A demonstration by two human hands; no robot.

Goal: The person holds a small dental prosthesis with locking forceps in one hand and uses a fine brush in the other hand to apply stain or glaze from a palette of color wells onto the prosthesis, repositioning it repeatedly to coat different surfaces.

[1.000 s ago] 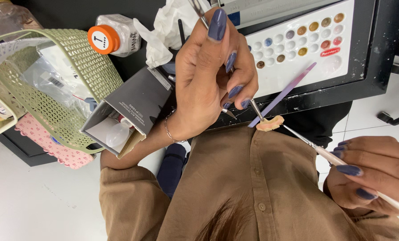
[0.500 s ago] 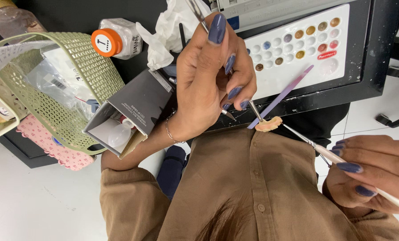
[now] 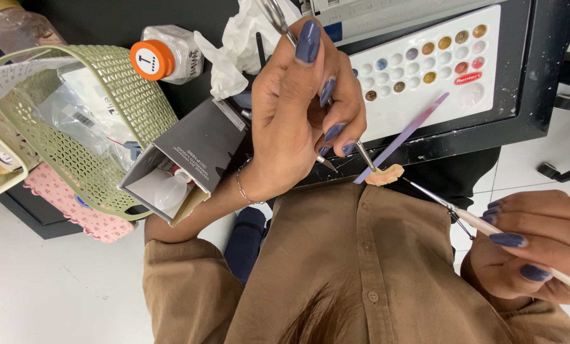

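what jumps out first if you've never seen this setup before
At centre, the left hand with dark blue nails grips a metal clamp tool holding a small pink dental piece. From the lower right, the right hand brings a thin brush up to that piece. Behind them, a white palette with wells of colour lies at upper right, and a green mesh basket sits on the left.

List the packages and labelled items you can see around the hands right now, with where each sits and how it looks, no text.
Open grey carton: beside the left hand, lying on its side, white inside, small clear bottle within.
White bottle: top, behind the carton, on its side, round orange cap.
Clear plastic bag: in the green lattice basket, barcode sticker on it.
White palette: top right, rectangular, round wells of colour, small red label.
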